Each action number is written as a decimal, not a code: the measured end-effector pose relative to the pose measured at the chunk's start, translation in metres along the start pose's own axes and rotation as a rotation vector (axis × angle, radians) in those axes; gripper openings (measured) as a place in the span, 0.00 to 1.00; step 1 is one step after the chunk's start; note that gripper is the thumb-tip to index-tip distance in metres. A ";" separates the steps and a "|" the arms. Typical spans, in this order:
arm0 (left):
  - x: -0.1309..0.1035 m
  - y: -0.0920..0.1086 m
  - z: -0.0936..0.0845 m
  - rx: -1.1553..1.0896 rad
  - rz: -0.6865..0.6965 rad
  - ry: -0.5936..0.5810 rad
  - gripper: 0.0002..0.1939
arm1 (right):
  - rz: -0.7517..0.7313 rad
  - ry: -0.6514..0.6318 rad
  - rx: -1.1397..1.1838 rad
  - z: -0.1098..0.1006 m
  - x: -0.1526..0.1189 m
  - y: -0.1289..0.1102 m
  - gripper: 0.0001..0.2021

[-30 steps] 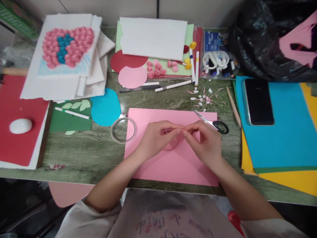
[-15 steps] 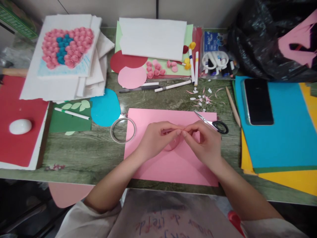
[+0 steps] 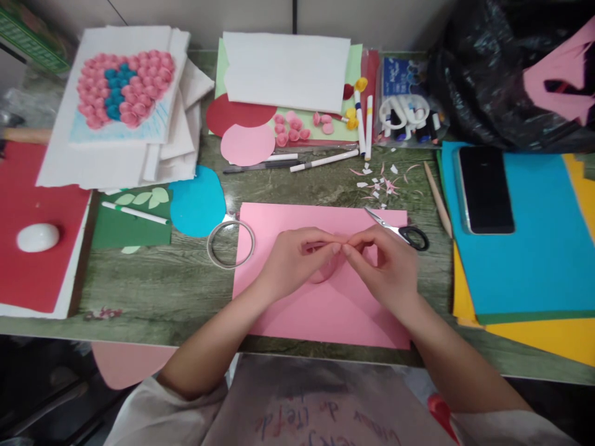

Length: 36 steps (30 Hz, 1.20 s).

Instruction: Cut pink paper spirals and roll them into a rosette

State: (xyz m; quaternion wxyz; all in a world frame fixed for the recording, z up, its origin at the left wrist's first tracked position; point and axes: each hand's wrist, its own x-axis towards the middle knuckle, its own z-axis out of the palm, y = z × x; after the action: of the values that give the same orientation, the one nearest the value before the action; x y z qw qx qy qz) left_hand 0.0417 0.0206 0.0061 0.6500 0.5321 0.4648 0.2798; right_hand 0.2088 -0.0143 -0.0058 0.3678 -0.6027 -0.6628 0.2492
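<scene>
My left hand (image 3: 300,257) and my right hand (image 3: 383,260) meet fingertip to fingertip over a pink paper sheet (image 3: 320,319). Both are closed in a pinch on a thin pink paper strip (image 3: 321,277), whose curved part hangs below the fingers; its pinched end is mostly hidden. Scissors (image 3: 400,233) with black handles lie beside my right hand on the sheet's right edge. A roll of tape (image 3: 211,246) stands off to the left of my left hand, lying flat across the sheet's left edge.
Paper scraps (image 3: 382,186) and a wooden stick (image 3: 437,199) lie behind and to the right. A phone (image 3: 486,189) rests on blue paper (image 3: 534,272). Pink and blue paper roses (image 3: 125,90) cover a white board at back left. Markers (image 3: 324,161) lie behind the sheet.
My right hand has shifted very slightly to the right. Both hands keep their pinch, and the things on the table lie as before.
</scene>
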 end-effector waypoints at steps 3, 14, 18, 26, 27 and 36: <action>0.000 0.000 -0.001 0.003 0.009 -0.008 0.09 | 0.008 -0.006 -0.004 -0.003 0.002 0.000 0.04; -0.001 0.000 -0.002 -0.038 -0.009 -0.070 0.10 | 0.042 -0.138 0.085 -0.013 0.010 0.012 0.06; -0.001 0.000 -0.002 -0.043 -0.012 -0.072 0.10 | 0.055 -0.140 0.100 -0.014 0.011 0.013 0.06; -0.001 -0.001 0.000 -0.035 0.000 -0.097 0.10 | 0.096 -0.152 0.183 -0.015 0.012 0.021 0.10; -0.001 0.000 0.000 -0.034 -0.001 -0.099 0.11 | 0.104 -0.156 0.187 -0.015 0.012 0.021 0.10; -0.001 0.001 0.002 -0.053 -0.014 -0.113 0.10 | 0.111 -0.179 0.167 -0.016 0.013 0.018 0.11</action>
State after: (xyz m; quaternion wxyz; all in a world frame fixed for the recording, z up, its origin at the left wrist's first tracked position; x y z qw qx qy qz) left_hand 0.0438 0.0193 0.0071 0.6910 0.5265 0.4236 0.2567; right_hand 0.2324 -0.0007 -0.0072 0.3416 -0.5811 -0.6355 0.3765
